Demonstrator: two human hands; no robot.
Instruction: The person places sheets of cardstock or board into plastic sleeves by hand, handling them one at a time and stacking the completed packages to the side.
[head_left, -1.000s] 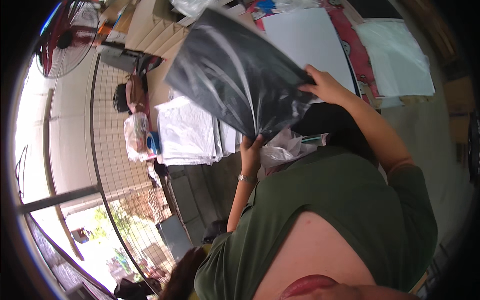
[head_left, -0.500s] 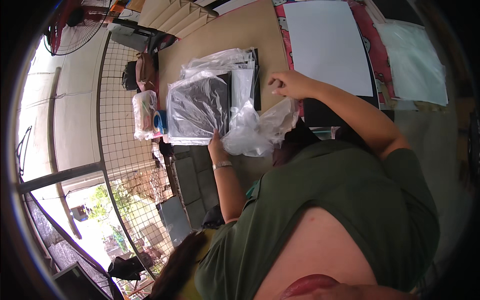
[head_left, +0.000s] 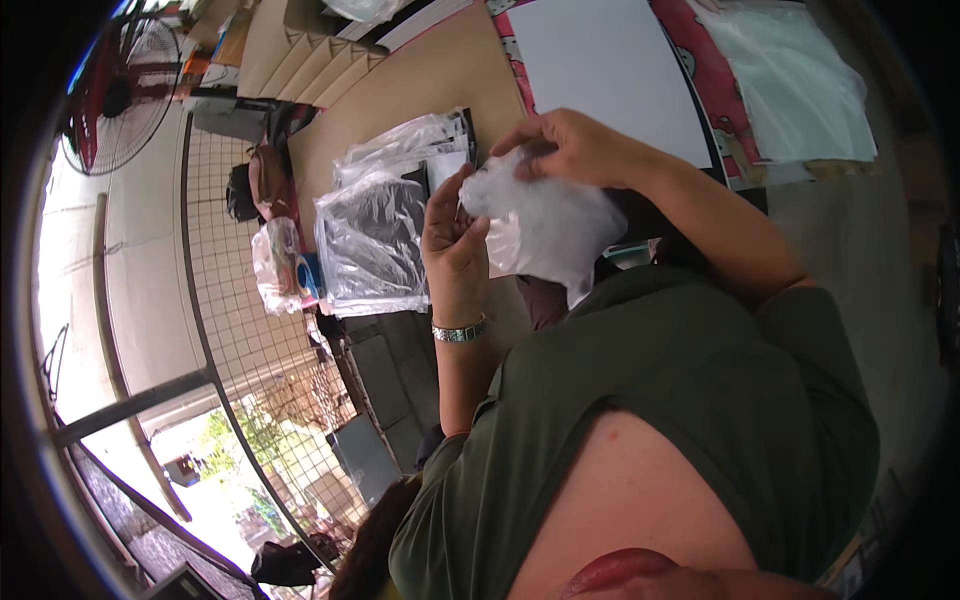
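At the far left of my view I see a standing fan (head_left: pixel 118 95) up near the top edge, with a wire mesh panel (head_left: pixel 230 330) running down beneath it. Just right of the mesh sits a small tied clear bag (head_left: pixel 280 265) holding something colourful, resting at the edge of a brown table (head_left: pixel 400 95). Next along lies a stack of clear-wrapped dark packets (head_left: pixel 375 240), flat on that table, with more clear sleeves (head_left: pixel 410 145) fanned above it.

My left hand (head_left: pixel 452 245), a metal bracelet (head_left: pixel 460 330) at its wrist, is raised just right of the stack, its fingers curled and pinching the left edge of a crumpled clear plastic bag (head_left: pixel 545 225). The bag hangs in the air between both hands, above the table edge and in front of my green shirt (head_left: pixel 680 400). My right hand (head_left: pixel 575 145) closes over the top of the same bag, fingertips bent down into the plastic.

Further right a large white sheet (head_left: pixel 610 70) lies on the table, and beyond it a pile of translucent sheets (head_left: pixel 795 85).
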